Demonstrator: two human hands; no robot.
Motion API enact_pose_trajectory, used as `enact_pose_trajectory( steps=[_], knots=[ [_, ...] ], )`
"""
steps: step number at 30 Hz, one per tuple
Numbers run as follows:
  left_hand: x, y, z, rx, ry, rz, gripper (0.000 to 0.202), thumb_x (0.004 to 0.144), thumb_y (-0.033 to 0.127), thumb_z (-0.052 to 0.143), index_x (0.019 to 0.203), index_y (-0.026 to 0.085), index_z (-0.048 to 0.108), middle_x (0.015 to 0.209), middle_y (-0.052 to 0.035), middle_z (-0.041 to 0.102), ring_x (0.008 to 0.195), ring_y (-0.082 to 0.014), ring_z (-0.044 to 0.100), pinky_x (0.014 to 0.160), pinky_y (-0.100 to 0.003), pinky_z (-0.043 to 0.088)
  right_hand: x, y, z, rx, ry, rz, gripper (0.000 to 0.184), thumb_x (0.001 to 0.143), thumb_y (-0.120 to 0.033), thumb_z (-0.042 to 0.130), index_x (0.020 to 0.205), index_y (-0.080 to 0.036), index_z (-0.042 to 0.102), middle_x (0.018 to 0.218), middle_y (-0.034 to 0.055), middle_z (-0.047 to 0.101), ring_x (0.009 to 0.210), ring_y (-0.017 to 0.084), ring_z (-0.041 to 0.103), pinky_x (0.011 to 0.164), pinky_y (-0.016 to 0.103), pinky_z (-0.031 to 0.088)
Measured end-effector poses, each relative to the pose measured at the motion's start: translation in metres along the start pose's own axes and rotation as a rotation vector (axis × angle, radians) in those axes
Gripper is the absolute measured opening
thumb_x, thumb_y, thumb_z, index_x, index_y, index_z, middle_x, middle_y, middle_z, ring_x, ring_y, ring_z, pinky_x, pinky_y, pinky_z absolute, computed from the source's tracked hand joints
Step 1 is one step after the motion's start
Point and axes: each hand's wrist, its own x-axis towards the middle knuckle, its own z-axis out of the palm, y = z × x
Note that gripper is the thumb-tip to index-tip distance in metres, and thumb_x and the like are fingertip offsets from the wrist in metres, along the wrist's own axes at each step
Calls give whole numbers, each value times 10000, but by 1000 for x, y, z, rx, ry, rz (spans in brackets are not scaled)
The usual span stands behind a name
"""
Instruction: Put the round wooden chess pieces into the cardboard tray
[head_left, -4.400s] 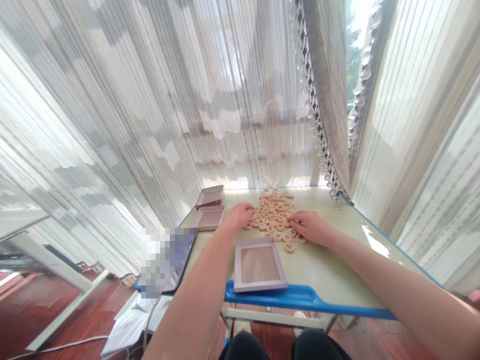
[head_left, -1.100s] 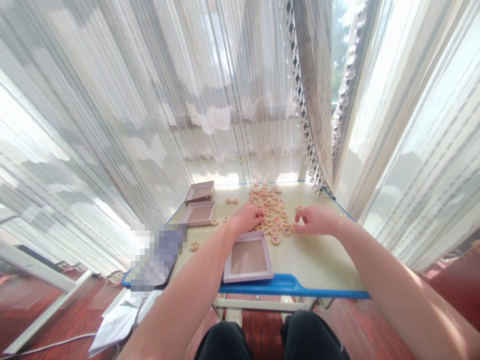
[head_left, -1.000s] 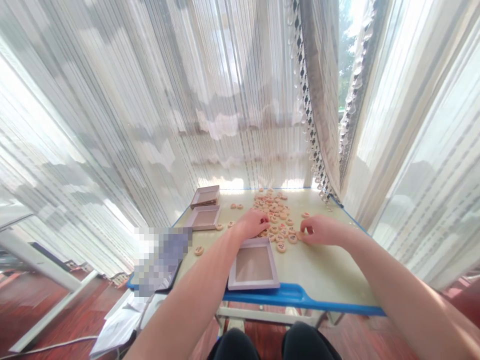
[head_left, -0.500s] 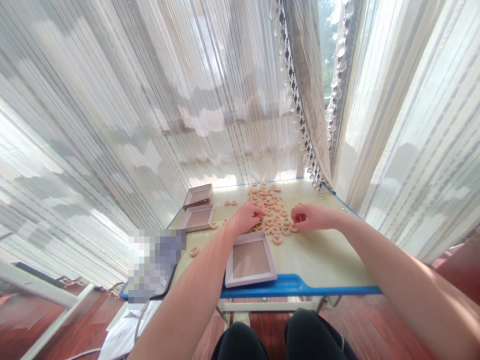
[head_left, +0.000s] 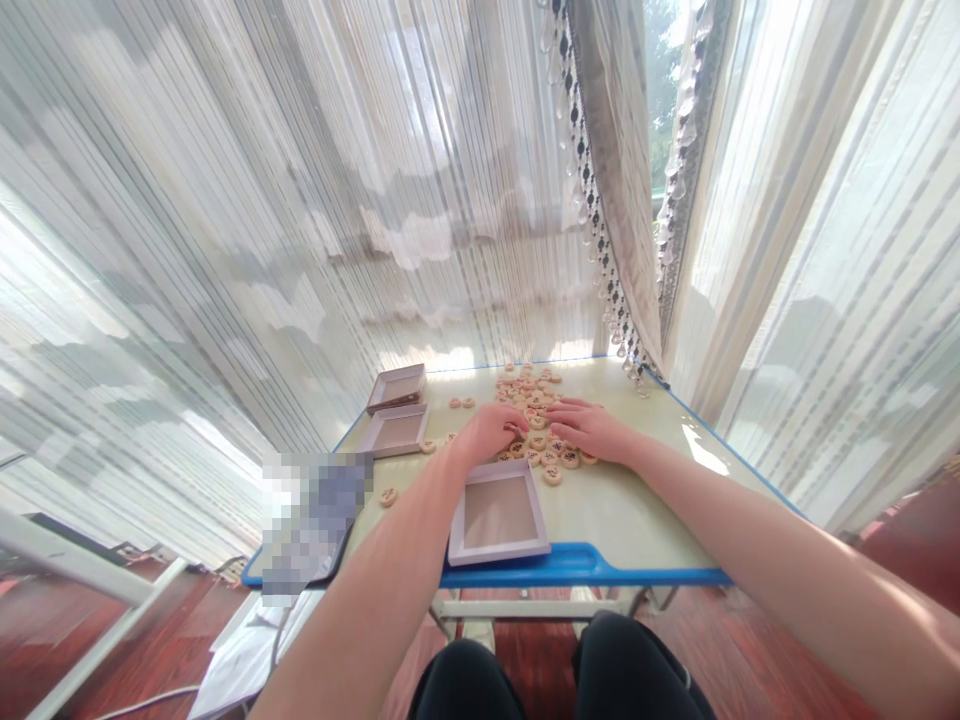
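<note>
Round wooden Chinese chess pieces [head_left: 538, 441] lie in a loose heap across the middle of the table, with red or dark characters on those facing up. My left hand [head_left: 491, 430] rests at the heap's left side, fingers loosely bent over the pieces and a gap by the thumb; its fingertips are partly hidden. From the right, my right hand [head_left: 589, 428] reaches flat over the heap with fingers stretched out, touching pieces. Just in front of my left hand sits a shallow cardboard box [head_left: 501, 512] with nothing in it.
More shallow box parts [head_left: 397, 430] stand at the left, with a stack [head_left: 397, 387] behind them. A single piece [head_left: 388, 497] lies left of my forearm. A blurred-out device [head_left: 319, 520] is at the left edge. Curtains [head_left: 450, 250] hang behind the blue-rimmed table [head_left: 645, 530].
My right hand has moved left from the heap's right edge onto the pieces, its curled fingers now stretched out. My left hand has hardly moved.
</note>
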Motion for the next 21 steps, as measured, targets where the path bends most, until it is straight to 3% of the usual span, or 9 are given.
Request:
enact_pose_trajectory(
  steps=[5, 8, 11, 16, 18, 21],
  knots=[
    [-1, 2, -1, 26, -33, -98, 295, 666, 39, 484, 708, 186, 737, 903, -13, 735, 908, -158, 660, 887, -261, 509, -1, -3, -5, 13, 61, 5, 314, 897, -346, 482, 1072, -228, 715, 1150, 57, 684, 1150, 240, 565, 1041, 409, 411],
    [-2, 1, -2, 95, 24, -128, 350, 714, 60, 451, 842, 195, 748, 950, -10, 732, 912, -158, 656, 896, -264, 506, 0, 1, -4, -33, 84, 68, 252, 856, -280, 538, 998, -219, 738, 1108, 58, 694, 1083, 246, 585, 992, 395, 445],
    [-1, -1, -5, 202, 79, -127, 417, 756, 56, 407, 976, 197, 732, 1113, -23, 700, 1034, -169, 623, 949, -264, 472, 1, 1, -3, -61, 83, 123, 225, 854, -270, 546, 937, -222, 749, 1076, 52, 696, 1044, 241, 593, 953, 369, 464],
    [0, -1, -9, 334, -100, -274, 378, 827, 132, 408, 1020, 235, 716, 1119, -16, 703, 970, -186, 650, 875, -271, 495, 3, -4, -7, -8, 63, 269, 243, 824, -210, 574, 1019, -207, 719, 1091, 53, 689, 916, 190, 646, 868, 302, 498],
    [1, -1, -9, 355, -102, -292, 395, 828, 123, 399, 1054, 233, 705, 1131, -23, 699, 995, -194, 645, 889, -276, 489, 3, -5, -8, 4, 51, 347, 250, 809, -209, 593, 1029, -199, 712, 1060, 51, 701, 861, 185, 655, 829, 298, 509],
    [3, -3, -8, 363, -50, -264, 442, 844, 117, 378, 1182, 218, 645, 1239, -41, 647, 1128, -195, 592, 978, -277, 444, 3, -6, -7, 43, 54, 353, 235, 817, -237, 592, 1018, -208, 710, 1002, 38, 720, 869, 189, 658, 836, 301, 504]
  ],
)
